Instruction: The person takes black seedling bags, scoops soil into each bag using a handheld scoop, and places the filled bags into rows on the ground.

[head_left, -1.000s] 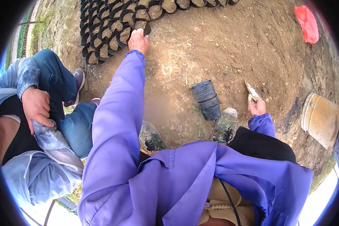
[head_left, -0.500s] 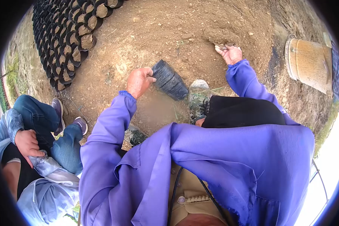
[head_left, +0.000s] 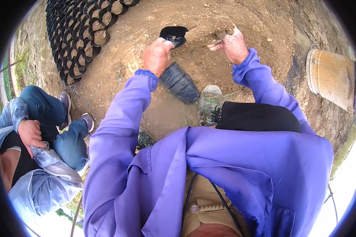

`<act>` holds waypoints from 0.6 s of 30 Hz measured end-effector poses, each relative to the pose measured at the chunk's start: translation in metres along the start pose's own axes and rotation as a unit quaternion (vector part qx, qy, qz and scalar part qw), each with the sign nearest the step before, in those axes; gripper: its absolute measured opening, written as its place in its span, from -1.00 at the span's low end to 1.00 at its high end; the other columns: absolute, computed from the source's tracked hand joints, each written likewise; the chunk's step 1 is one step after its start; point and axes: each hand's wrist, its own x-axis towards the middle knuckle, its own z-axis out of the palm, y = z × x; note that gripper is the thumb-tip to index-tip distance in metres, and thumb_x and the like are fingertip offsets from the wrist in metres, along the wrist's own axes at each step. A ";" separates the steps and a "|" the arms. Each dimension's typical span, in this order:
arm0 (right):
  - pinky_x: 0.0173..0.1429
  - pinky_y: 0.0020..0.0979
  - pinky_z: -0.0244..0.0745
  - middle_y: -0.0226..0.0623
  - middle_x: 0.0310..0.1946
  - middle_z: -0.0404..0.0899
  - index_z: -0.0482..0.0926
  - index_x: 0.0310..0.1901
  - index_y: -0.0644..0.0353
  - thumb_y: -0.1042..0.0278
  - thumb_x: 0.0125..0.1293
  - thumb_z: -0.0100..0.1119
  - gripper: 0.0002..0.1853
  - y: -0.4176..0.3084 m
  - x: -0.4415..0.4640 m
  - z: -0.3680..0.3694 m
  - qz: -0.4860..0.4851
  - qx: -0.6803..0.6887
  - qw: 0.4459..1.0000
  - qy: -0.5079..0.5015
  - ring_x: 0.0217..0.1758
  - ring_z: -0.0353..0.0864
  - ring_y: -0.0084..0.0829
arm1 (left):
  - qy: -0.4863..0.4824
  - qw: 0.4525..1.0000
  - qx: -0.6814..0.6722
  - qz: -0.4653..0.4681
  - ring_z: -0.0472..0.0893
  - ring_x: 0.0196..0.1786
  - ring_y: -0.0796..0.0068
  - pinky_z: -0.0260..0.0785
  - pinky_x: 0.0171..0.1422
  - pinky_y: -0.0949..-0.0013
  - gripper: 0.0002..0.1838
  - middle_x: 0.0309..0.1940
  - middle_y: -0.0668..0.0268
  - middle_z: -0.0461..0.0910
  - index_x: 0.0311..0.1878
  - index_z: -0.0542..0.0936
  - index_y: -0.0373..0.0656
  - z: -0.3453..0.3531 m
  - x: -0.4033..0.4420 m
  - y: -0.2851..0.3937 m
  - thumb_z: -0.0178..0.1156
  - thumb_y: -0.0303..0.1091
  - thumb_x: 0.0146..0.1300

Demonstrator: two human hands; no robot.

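My left hand [head_left: 157, 56] is closed on the rim of a black plastic plant pot [head_left: 174, 34], its mouth tilted toward the soil heap. Just below that hand, a stack of nested black pots [head_left: 179, 83] lies on the ground near a camouflage shoe [head_left: 211, 103]. At the edge of the loose soil [head_left: 245, 23], my right hand [head_left: 234, 46] grips a small metal-edged scoop [head_left: 216, 42] with soil on it. Its full shape is hidden by the fingers.
Rows of soil-filled black pots [head_left: 81, 35] stand at the upper left. A dirty yellowish bucket [head_left: 331, 77] lies tipped at the right. On the left sits another person in jeans [head_left: 43, 108], one hand [head_left: 31, 134] resting on a sleeve.
My left hand has moved up from the nested stack with one pot, leaving the stack on the ground. My right hand has shifted slightly left and up, bringing the scoop toward the pot.
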 end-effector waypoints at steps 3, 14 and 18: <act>-0.39 -0.41 0.67 -0.09 -0.15 0.61 0.31 0.13 0.27 0.67 0.23 -0.07 -0.60 0.011 0.012 0.023 -0.057 -0.058 0.996 -0.031 -0.32 0.70 -0.20 | -0.016 0.999 0.042 0.027 0.56 -0.25 0.09 0.45 -0.21 0.10 -0.94 -0.37 0.18 0.49 -0.40 0.55 -0.12 0.013 0.004 0.003 0.17 -0.47 0.01; -0.42 -0.47 0.67 -0.13 -0.13 0.58 0.24 0.20 0.25 0.57 0.33 -0.15 -0.61 0.027 0.011 0.009 -0.030 -0.002 0.993 0.117 -0.32 0.69 -0.27 | -0.090 0.992 0.086 -0.004 0.59 -0.24 0.05 0.46 -0.27 0.06 -0.80 -0.31 0.15 0.46 -0.28 0.48 -0.06 0.023 0.012 -0.009 0.17 -0.47 -0.04; -0.40 -0.41 0.68 -0.08 -0.18 0.60 0.31 0.09 0.30 0.50 0.33 -0.10 -0.70 0.047 -0.017 -0.012 0.123 -0.002 0.979 0.164 -0.33 0.69 -0.27 | 0.024 0.997 -0.022 -0.071 0.56 -0.25 -0.03 0.45 -0.23 0.05 -0.76 -0.33 0.15 0.48 -0.29 0.45 -0.09 0.017 0.014 -0.029 0.30 -0.42 -0.03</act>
